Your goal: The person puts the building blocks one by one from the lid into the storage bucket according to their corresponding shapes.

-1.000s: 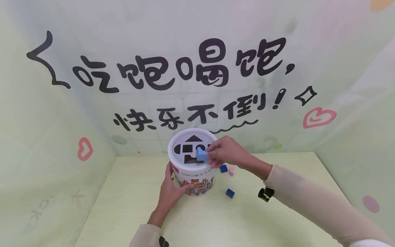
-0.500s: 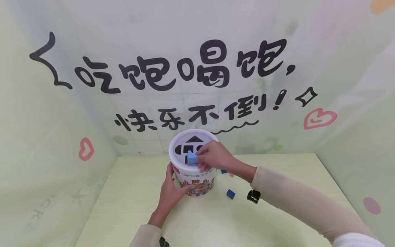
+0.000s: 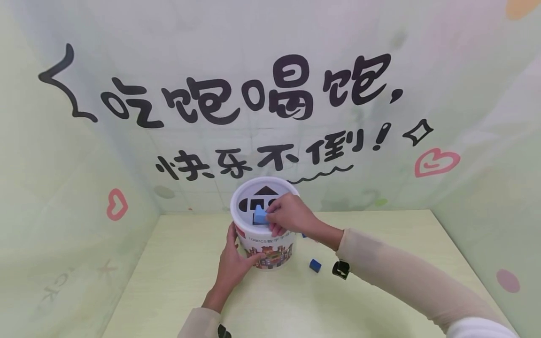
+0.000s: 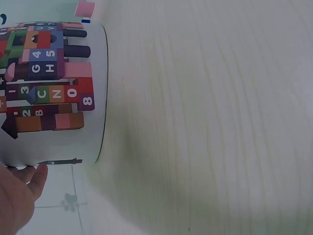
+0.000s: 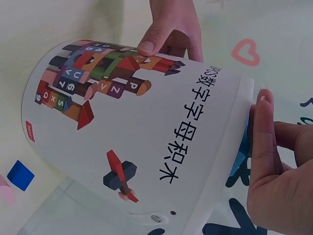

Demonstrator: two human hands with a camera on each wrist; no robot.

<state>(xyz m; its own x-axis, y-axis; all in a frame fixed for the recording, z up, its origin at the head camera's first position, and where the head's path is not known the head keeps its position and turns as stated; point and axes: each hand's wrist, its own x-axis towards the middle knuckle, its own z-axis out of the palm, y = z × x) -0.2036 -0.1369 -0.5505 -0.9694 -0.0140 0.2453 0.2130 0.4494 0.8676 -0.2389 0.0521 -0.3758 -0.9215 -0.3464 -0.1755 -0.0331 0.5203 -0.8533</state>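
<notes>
Far left: pale green wall with a pink heart (image 3: 116,204) and black lettering above. On the desk (image 3: 177,291), left hand (image 3: 235,263) wrapped around the near side of a white tub (image 3: 270,244), thumb and fingers curled against its printed wall, steadying it upright. On the tub's lid (image 3: 245,192), dark cut-out holes in several shapes. Just right of centre, right hand (image 3: 289,215) pinching a light blue block (image 3: 259,216) between thumb and fingertips, block resting at a hole in the lid, apparently not yet through. Probably light, hard and smooth, so likely easy to twist for alignment, best held by its upper edges with the bottom left free to enter the hole; slippery if gripped too lightly. Tub likely thin-walled card or plastic, light, prone to sliding or tipping unless braced low on its side. Further right, a dark blue cube (image 3: 314,265) on the desk, apart from the tub, and a pink bit (image 4: 84,8) beyond the tub in the left wrist view.
</notes>
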